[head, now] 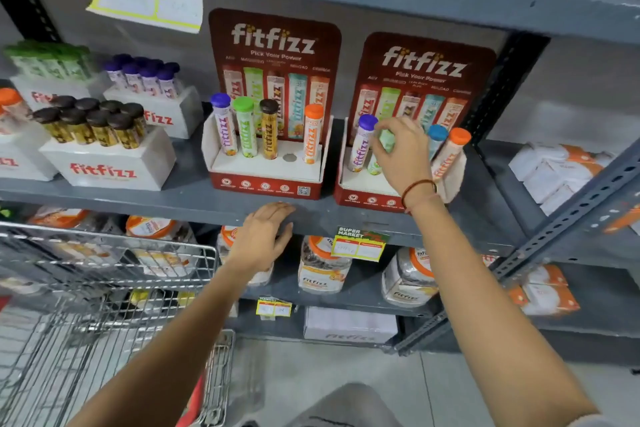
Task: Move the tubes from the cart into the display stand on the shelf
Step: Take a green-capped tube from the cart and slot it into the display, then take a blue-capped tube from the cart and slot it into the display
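The green tube (382, 149) sits in the right-hand display stand (367, 189), just beside the purple-capped tube (362, 146), and its base looks to be at or inside the second hole, though the fingers hide the upper part and I cannot tell whether it is fully seated. The right hand (403, 152) closes around its top, fingers curled over the cap and upper body in a light pinch.

On the far side of that stand from the purple tube stand a blue-capped tube (435, 142) and an orange-capped tube (450, 152), both leaning. The stand's middle hole, behind the hand, is hidden.

The main risk, as I judge it, is a tilted entry: if the green tube goes in at an angle it may jam on the hole's rim or nudge the purple tube touching it, and a knock there could tip the neighbours, which already lean. Pressing down hard could also slide the light cardboard stand toward the shelf edge (207, 210), since nothing braces it.

The left hand (265, 236) rests flat and open on that shelf edge, holding nothing, left of the stand. The cart (104, 263) stands below the stand's shelf, to its left; its contents are too blurred to make out.
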Demonstrator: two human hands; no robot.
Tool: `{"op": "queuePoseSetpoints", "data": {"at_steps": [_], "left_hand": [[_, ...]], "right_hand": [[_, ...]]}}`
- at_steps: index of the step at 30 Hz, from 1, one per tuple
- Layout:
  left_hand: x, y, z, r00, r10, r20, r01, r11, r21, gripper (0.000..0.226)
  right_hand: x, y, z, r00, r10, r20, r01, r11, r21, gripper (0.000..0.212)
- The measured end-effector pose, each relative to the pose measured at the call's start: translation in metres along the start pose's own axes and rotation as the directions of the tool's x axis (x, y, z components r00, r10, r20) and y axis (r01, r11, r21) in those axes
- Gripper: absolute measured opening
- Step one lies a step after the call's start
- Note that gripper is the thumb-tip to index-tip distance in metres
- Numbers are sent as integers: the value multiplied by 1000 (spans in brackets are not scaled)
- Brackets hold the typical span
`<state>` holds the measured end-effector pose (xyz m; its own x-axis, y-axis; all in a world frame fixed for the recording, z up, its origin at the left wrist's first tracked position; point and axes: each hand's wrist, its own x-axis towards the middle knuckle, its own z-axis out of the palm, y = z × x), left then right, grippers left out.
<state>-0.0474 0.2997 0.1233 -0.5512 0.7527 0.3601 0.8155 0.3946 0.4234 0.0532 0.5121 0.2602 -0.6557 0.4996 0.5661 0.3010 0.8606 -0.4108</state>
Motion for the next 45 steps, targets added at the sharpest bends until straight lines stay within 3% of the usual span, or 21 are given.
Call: {"op": "queuePoseSetpoints", "data": {"at_steps": [4,8,12,17,22,28,33,36,42,45], "left_hand": [[-24,-15,-23,989,-109,-97,106,994,-34,30],[-67,-39,-47,966,-221,-134,221,975,-17,28],[-126,-63,-67,904,-401,-150,405,914,1,27],[-200,-82,-79,772,-609,-181,623,781,33,30],[-255,-93,-82,639,-740,-211,763,645,46,28],[-300,-115,-79,532,-827,-182,846,523,100,32],[-313,-132,-69,541,-827,-150,838,517,174,32],[-314,-139,-66,548,-822,-156,833,521,184,31],[-317,-142,-59,559,-805,-197,828,533,172,24],[-318,-145,-58,572,-789,-223,820,542,184,22]], "right_hand": [[-31,-34,29,998,-52,40,46,989,142,14],[-58,-77,73,973,-122,195,72,967,246,16],[-89,-118,122,894,-221,390,100,946,309,18],[-139,-168,179,715,-353,603,158,922,353,21],[-193,-208,233,468,-424,775,195,905,378,20],[-264,-224,300,126,-329,936,267,920,288,8],[-322,-220,352,-27,-167,986,317,934,167,18],[-340,-223,381,-27,-101,994,282,954,105,25],[-368,-239,441,46,-177,983,277,948,158,36],[-383,-241,460,-38,-199,979,327,924,201,40]]}}
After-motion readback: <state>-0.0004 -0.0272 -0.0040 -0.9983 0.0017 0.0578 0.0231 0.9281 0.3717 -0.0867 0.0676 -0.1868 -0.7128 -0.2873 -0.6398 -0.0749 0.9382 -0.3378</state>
